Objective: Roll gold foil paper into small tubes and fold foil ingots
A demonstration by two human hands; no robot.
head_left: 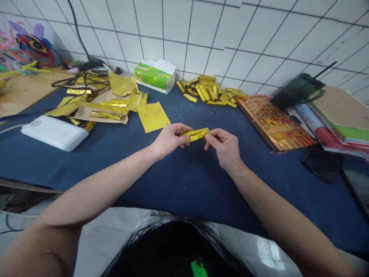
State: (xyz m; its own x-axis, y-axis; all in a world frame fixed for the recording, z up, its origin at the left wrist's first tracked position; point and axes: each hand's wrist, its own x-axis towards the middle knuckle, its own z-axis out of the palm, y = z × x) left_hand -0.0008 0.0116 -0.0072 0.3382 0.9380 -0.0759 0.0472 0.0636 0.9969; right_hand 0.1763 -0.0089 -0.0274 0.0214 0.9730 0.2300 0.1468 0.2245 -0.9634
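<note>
Between my two hands is a narrow folded strip of gold foil paper (197, 134), held just above the blue tabletop. My left hand (171, 139) pinches its left end between thumb and fingers. At the other end, my right hand (225, 146) grips the right tip with thumb and forefinger. A flat square sheet of gold paper (153, 117) with crease lines lies beyond my left hand. Farther back, near the wall, sits a pile of gold paper rolls (207, 91).
On the left are a white power bank (54, 132) and loose gold paper scraps (112, 105) with black cables. A green tissue box (155, 75) stands by the tiled wall. To the right lie a gold paper packet (276, 123), a dark mug (298, 90) and a phone (323, 162).
</note>
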